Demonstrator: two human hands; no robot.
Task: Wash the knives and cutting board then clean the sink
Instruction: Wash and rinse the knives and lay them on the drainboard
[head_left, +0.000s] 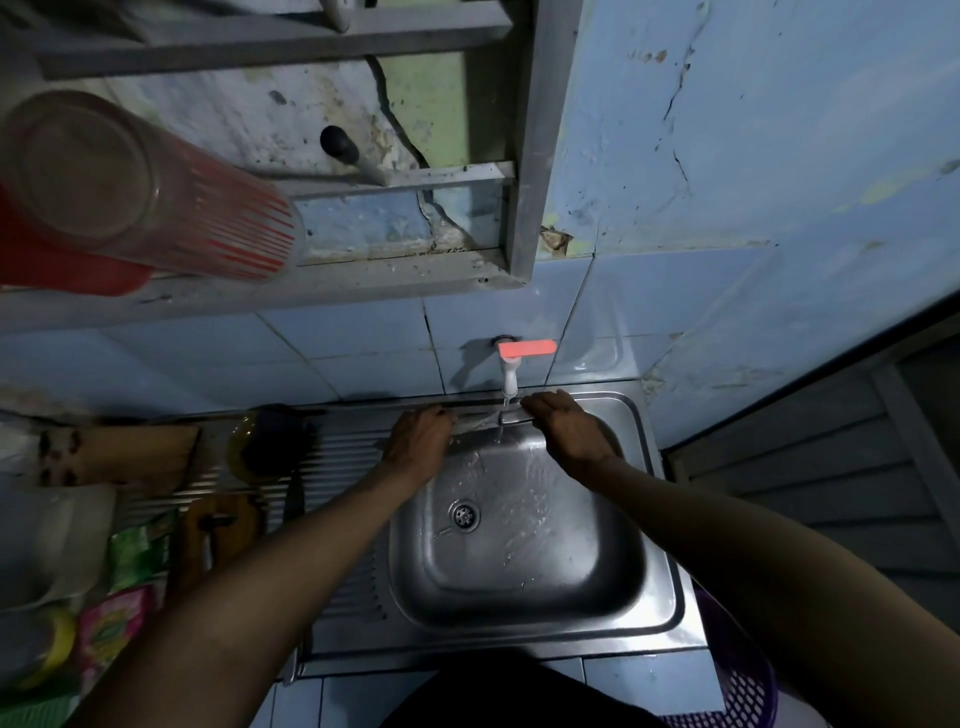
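Single head-worn wide-angle view, looking forward and steeply down from above the steel sink (660, 525), which lies near and low in the centre of the field, with the tap (511, 371) and tiled wall straight ahead. The lens stands close beneath a wall rack (530, 156), so an upturned glass (140, 187) at upper left looms large and blurred. Both forearms enter from the bottom corners and converge beneath the tap, and the wide angle bows the wall and the draining board (332, 467) toward the frame edges.
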